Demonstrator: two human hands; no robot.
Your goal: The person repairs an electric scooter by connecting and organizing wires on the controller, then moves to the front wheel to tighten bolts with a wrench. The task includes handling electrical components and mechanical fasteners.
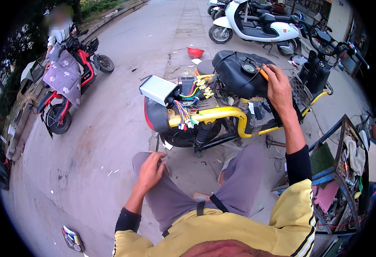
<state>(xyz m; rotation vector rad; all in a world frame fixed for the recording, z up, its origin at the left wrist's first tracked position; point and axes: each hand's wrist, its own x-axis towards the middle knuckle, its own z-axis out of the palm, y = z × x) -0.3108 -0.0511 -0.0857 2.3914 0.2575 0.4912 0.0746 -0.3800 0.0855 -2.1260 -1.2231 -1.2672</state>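
Observation:
My right hand (278, 88) grips an orange-handled tool (263, 73) at the black seat part (235, 77) with its round silver fitting, on a yellow-framed scooter (213, 115). My left hand (151, 169) rests by my left knee, fingers loosely bent and empty. At the scooter's rear, a silver controller box (158, 89) sits with colored wire bundles (186, 111) and plugs hanging from it. Beside it are a dark module (186, 83) and yellow terminal blocks (204, 88).
A person (57, 34) stands by a red scooter (76, 73) at upper left. White scooters (243, 30) are parked behind. A red bowl (195, 52) lies on the pavement. A metal cart (325, 184) of scraps is right of me; a small tray (72, 237) lies lower left.

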